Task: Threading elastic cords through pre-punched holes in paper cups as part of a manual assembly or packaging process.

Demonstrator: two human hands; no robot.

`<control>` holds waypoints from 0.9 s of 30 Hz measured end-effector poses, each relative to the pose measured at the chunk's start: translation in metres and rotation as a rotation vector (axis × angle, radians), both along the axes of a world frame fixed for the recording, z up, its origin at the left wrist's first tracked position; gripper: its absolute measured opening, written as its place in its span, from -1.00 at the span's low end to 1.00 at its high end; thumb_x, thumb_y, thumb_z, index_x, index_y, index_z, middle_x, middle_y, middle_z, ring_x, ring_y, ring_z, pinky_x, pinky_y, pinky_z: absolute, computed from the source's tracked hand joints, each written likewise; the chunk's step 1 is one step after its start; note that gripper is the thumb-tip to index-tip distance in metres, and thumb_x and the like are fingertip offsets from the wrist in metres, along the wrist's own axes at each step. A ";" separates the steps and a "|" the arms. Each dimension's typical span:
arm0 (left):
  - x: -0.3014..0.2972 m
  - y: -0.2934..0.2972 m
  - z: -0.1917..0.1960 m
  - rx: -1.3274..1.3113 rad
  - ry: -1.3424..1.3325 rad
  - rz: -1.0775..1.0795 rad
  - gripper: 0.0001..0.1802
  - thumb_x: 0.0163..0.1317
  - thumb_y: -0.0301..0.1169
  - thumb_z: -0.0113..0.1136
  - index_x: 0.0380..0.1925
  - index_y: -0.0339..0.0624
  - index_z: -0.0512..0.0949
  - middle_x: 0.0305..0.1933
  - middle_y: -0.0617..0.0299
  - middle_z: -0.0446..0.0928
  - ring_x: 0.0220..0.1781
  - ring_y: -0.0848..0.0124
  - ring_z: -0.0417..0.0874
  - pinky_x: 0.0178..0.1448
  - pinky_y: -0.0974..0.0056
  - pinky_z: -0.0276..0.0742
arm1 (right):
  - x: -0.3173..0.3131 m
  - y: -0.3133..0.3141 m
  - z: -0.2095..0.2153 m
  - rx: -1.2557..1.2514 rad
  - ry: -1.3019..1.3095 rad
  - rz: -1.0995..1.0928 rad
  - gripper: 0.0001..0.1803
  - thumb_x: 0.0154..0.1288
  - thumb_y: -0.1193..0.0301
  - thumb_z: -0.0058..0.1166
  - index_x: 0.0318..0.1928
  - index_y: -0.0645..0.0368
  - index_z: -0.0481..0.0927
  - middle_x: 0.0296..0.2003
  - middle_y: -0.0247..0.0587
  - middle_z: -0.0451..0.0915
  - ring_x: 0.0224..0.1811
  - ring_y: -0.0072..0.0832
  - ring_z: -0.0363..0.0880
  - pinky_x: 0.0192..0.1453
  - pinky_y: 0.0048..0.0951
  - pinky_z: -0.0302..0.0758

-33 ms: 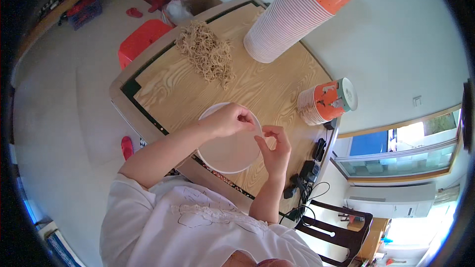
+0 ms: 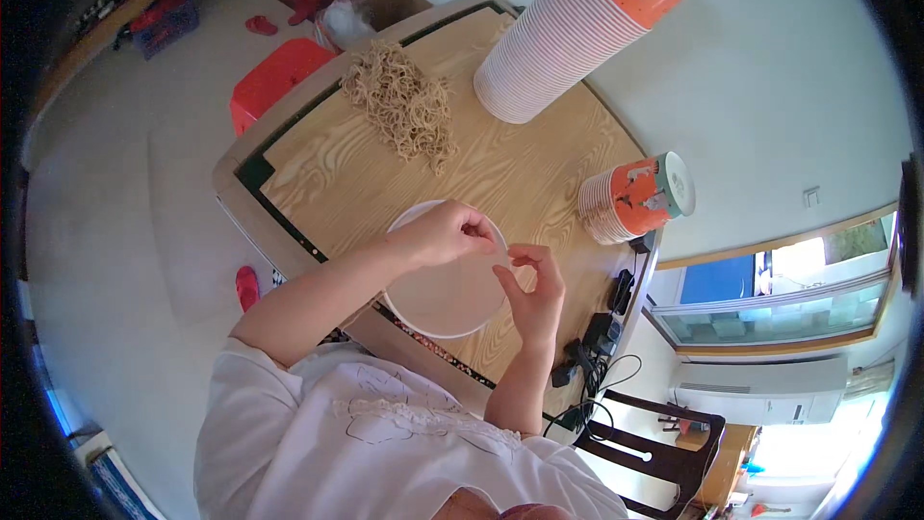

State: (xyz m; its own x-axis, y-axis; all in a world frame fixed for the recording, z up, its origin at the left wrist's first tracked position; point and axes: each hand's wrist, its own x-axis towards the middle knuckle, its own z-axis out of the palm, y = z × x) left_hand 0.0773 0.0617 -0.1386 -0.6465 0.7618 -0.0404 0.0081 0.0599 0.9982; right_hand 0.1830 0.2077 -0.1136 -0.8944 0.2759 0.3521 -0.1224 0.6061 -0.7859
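Note:
A round white paper bucket stands at the table's near edge, its wide opening facing up toward me. My left hand reaches across its far side, fingers curled and pinched at the far right of the rim. Beside it, my right hand pinches that rim from the right with thumb and forefinger. The two sets of fingertips are close together, and a small pale patch shows between them; whether it is rim or a separate piece I cannot tell. The inside of the bucket looks plain white.
A heap of tan, thin, looped strands lies on the wooden table. Beyond stands a tall stack of orange-printed paper buckets; a shorter stack is at the right. Black adapters and cables crowd the right edge, near a dark chair.

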 end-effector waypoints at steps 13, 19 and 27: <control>0.000 0.005 0.004 0.027 -0.205 0.023 -0.85 0.05 -0.37 0.26 -0.41 -0.21 0.61 -0.46 0.39 0.55 -0.40 0.61 0.48 -0.27 0.46 0.39 | -0.006 0.006 -0.004 0.135 0.062 0.068 -0.84 -0.03 0.65 0.20 -0.40 0.25 0.52 -0.42 -0.22 0.55 -0.32 -0.46 0.52 -0.21 -0.50 0.45; -0.002 0.008 0.002 0.036 -0.176 0.020 -0.84 0.06 -0.36 0.25 -0.39 -0.21 0.63 -0.46 0.35 0.57 -0.41 0.63 0.48 -0.30 0.46 0.39 | -0.004 -0.003 0.001 -0.058 0.082 0.003 -0.83 0.00 0.66 0.17 -0.35 0.26 0.50 -0.46 -0.27 0.51 -0.36 -0.52 0.47 -0.18 -0.53 0.41; 0.000 0.008 0.006 0.024 -0.245 -0.004 -0.86 0.08 -0.39 0.22 -0.39 -0.22 0.63 -0.45 0.34 0.58 -0.39 0.61 0.51 -0.27 0.46 0.40 | -0.005 0.009 -0.008 0.096 0.151 0.055 -0.87 -0.03 0.68 0.17 -0.41 0.27 0.55 -0.43 -0.25 0.56 -0.37 -0.50 0.49 -0.20 -0.53 0.40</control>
State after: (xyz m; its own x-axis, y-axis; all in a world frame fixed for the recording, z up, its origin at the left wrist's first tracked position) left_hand 0.0777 0.0699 -0.1329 -0.6169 0.7669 -0.1772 -0.2340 0.0362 0.9716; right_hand 0.1778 0.2170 -0.1215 -0.8421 0.1866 0.5060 -0.2697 0.6669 -0.6946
